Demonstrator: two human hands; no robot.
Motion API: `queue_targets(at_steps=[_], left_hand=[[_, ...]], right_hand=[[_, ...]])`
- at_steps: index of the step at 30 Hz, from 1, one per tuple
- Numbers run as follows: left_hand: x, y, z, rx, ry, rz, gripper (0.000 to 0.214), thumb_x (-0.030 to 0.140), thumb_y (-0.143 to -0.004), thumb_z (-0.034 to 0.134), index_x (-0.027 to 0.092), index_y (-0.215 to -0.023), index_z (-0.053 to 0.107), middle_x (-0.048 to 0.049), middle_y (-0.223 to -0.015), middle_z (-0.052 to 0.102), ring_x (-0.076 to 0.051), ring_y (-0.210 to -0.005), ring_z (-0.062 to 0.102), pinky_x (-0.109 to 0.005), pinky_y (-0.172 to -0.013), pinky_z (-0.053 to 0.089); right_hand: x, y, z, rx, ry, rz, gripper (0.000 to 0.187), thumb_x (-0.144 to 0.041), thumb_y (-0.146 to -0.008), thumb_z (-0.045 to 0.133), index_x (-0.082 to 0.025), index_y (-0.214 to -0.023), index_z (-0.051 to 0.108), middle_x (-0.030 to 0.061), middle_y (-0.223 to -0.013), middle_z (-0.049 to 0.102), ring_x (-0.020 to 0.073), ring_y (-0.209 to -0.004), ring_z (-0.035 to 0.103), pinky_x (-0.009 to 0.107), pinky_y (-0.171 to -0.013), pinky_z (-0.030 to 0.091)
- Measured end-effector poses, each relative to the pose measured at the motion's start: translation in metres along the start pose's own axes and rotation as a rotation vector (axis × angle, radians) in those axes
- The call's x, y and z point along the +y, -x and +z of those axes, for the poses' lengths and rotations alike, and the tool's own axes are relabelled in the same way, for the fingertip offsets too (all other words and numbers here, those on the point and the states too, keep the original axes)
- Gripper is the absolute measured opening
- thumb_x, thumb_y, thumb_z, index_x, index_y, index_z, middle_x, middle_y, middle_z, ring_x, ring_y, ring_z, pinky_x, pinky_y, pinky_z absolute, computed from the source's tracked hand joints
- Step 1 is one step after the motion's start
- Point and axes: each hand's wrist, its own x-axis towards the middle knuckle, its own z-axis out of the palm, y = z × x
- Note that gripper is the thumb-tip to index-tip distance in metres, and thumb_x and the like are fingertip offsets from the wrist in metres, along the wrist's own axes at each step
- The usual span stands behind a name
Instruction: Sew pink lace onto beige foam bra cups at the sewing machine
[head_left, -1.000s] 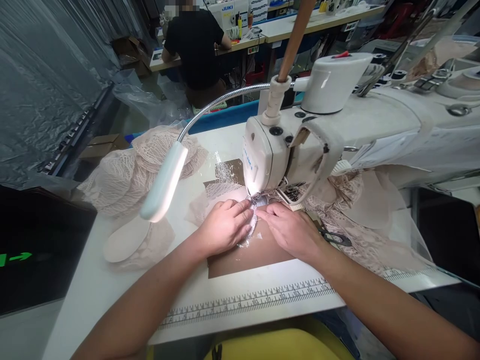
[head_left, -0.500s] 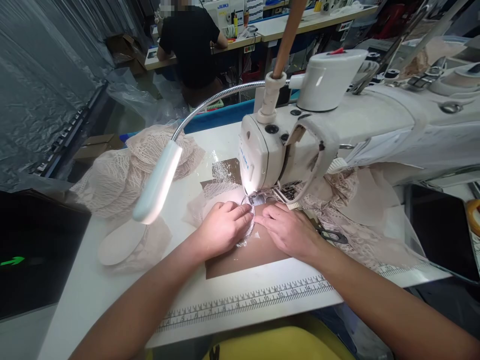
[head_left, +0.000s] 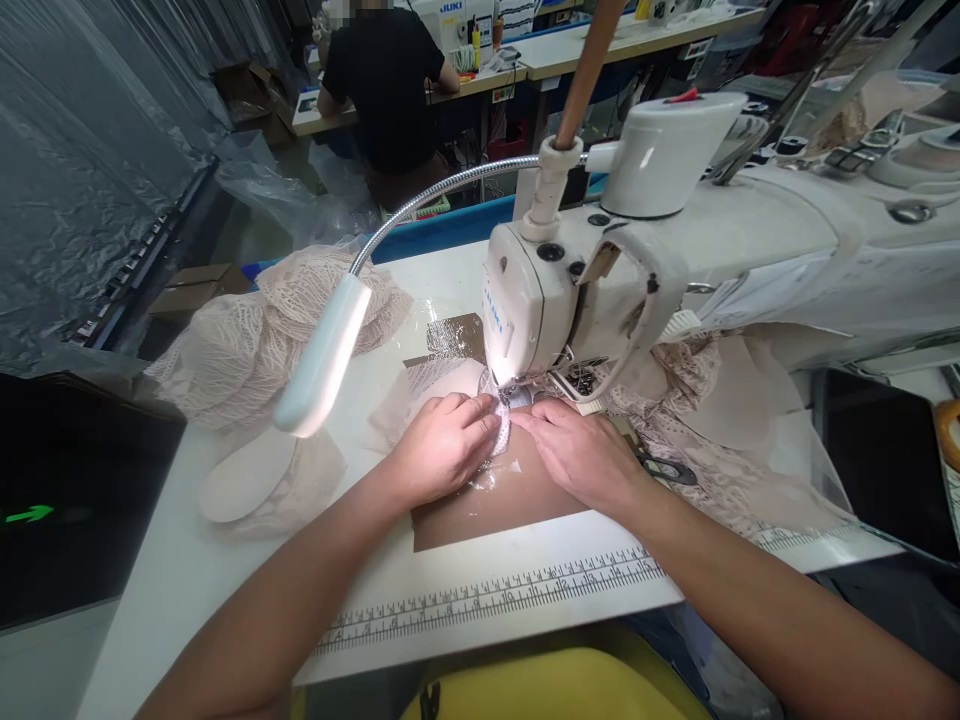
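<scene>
A small pale pink lace piece (head_left: 503, 432) lies under the needle area of a white sewing machine (head_left: 517, 295), on a brown plate (head_left: 495, 520). My left hand (head_left: 448, 448) is closed on the lace's left side, its fingertips just in front of the presser foot. From the other side, my right hand (head_left: 583, 448) has its fingers close together with the tips at the lace's right edge. The fingers partly hide the lace, and the underside of my grip does not show. Sheer fabric (head_left: 420, 390) spreads beyond my left hand.
A lit lamp (head_left: 322, 355) hangs on a bendable neck at the left. Lace cups (head_left: 225, 350) are piled behind it, with a pale oval pad (head_left: 247, 475) nearer. More lace (head_left: 720, 455) and a black clip-like tool (head_left: 667, 468) lie right. A person (head_left: 386, 90) sits ahead.
Less of the lace shows in front of my fingers; it has shifted slightly toward the needle. My right fingers have straightened a little along its edge. The whole view has shifted slightly.
</scene>
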Motion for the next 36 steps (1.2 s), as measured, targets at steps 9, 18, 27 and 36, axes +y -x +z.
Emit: queue_targets(at_steps=[9, 18, 27, 36], left_hand=[[-0.001, 0.002, 0.005, 0.077, 0.055, 0.118, 0.026, 0.022, -0.095, 0.044, 0.016, -0.112, 0.062, -0.007, -0.123, 0.062, -0.022, -0.103, 0.052, -0.037, -0.087, 0.045], [-0.006, 0.003, 0.005, 0.046, 0.019, 0.131, 0.028, 0.025, -0.096, 0.043, 0.018, -0.112, 0.065, -0.0059, -0.122, 0.064, -0.021, -0.095, 0.055, -0.035, -0.081, 0.047], [0.007, 0.001, 0.004, -0.02, 0.061, 0.036, 0.032, 0.023, -0.095, 0.04, 0.017, -0.116, 0.063, -0.0064, -0.126, 0.062, -0.022, -0.095, 0.055, -0.037, -0.079, 0.047], [0.005, 0.001, -0.006, -0.05, 0.074, 0.05, 0.034, 0.033, -0.094, 0.044, 0.016, -0.12, 0.059, -0.0115, -0.13, 0.057, -0.025, -0.103, 0.053, -0.041, -0.086, 0.047]], right_hand=[[0.0, 0.001, -0.003, -0.007, -0.104, -0.041, 0.035, -0.012, -0.088, 0.045, -0.02, -0.114, 0.066, 0.0036, -0.092, 0.066, 0.0158, -0.077, 0.053, 0.027, -0.062, 0.036], [-0.006, 0.0, -0.004, -0.117, -0.013, -0.093, 0.038, -0.007, -0.085, 0.045, -0.021, -0.114, 0.065, 0.0049, -0.092, 0.063, 0.0171, -0.081, 0.048, 0.027, -0.063, 0.033], [-0.005, -0.001, -0.007, -0.072, 0.021, -0.084, 0.033, -0.01, -0.087, 0.044, -0.02, -0.106, 0.069, 0.0057, -0.084, 0.063, 0.018, -0.078, 0.047, 0.029, -0.061, 0.031], [-0.003, -0.001, -0.002, -0.049, 0.029, -0.031, 0.036, -0.011, -0.087, 0.043, -0.021, -0.112, 0.067, 0.0057, -0.083, 0.064, 0.0168, -0.074, 0.053, 0.028, -0.055, 0.032]])
